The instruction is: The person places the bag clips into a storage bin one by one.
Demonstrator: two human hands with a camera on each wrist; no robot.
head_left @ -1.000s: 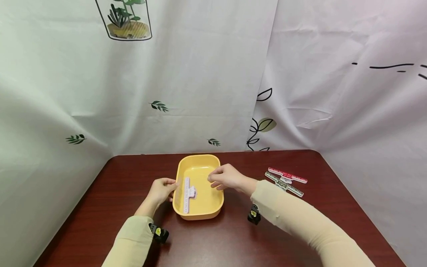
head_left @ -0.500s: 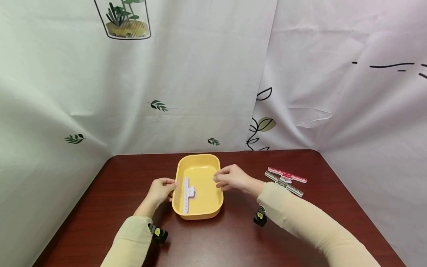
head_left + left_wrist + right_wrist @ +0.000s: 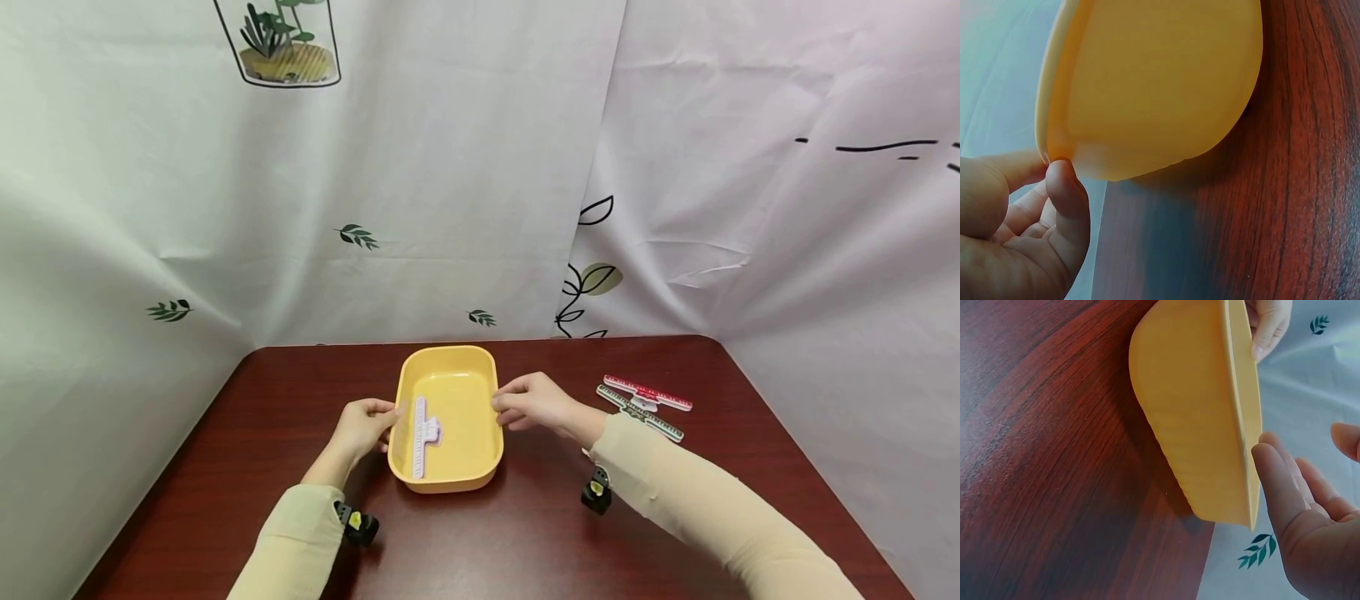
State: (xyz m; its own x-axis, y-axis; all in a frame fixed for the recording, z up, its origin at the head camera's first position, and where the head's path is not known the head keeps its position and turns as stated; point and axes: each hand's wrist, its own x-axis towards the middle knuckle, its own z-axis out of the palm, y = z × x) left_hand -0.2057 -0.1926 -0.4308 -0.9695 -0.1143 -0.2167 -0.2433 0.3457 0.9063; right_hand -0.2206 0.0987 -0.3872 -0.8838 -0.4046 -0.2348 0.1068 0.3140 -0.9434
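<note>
A yellow plastic tray (image 3: pixel 462 457) sits on the table, its long sides running away from me. Inside it, toward the left wall, lies a white-lilac ruler clip (image 3: pixel 419 437). My left hand (image 3: pixel 362 429) pinches the tray's left rim between thumb and fingers, plain in the left wrist view, where the tray wall (image 3: pixel 1166 81) fills the top. At the opposite rim is my right hand (image 3: pixel 536 402), holding nothing. In the right wrist view its fingertips (image 3: pixel 1266 456) are right at the rim, fingers extended and thumb apart.
Right of the tray, a red ruler clip (image 3: pixel 648 392) and a dark green ruler clip (image 3: pixel 641 414) lie close together on the dark red wooden table (image 3: pixel 480 550). Something small and white (image 3: pixel 586 452) peeks out beside my right sleeve. A white printed curtain (image 3: pixel 450 167) stands behind.
My right hand has drawn back rightward from over the tray's inside to its right rim. My left hand keeps its hold, and the tray and clips stay put.
</note>
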